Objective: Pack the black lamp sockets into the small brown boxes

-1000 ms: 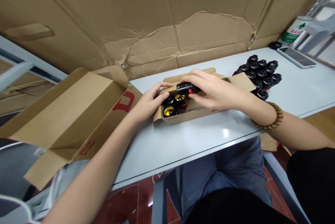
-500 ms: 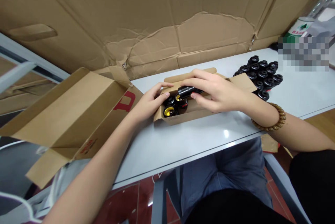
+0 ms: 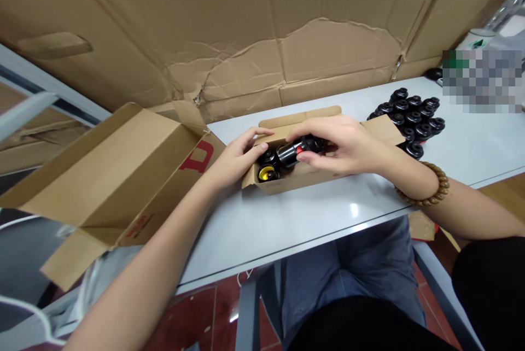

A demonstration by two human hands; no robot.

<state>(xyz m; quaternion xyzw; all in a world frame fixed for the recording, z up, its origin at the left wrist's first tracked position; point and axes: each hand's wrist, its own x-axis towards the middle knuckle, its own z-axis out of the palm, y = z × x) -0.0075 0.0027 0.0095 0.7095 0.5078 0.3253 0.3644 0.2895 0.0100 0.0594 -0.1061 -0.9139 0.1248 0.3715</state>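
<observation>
A small open cardboard box sits on the table in front of me. My left hand grips its left end, thumb beside the black parts inside and fingers over the back edge. At that end stand several black cylindrical parts; one, a gold-lined cylinder, has its open mouth facing up. Between the fingertips of my right hand is a black cylindrical part with a red spot. It lies tilted over the box's inside, its wide end down to the left. My palm hides the box's right part.
Several more black parts stand grouped at the right of the white table. A larger open carton leans at the left. A tall cardboard sheet walls off the back. A clear bottle is at the far right.
My right hand has lowered the black part into the box, and its wide end has tipped downward. My left hand stays at the box's left end.
</observation>
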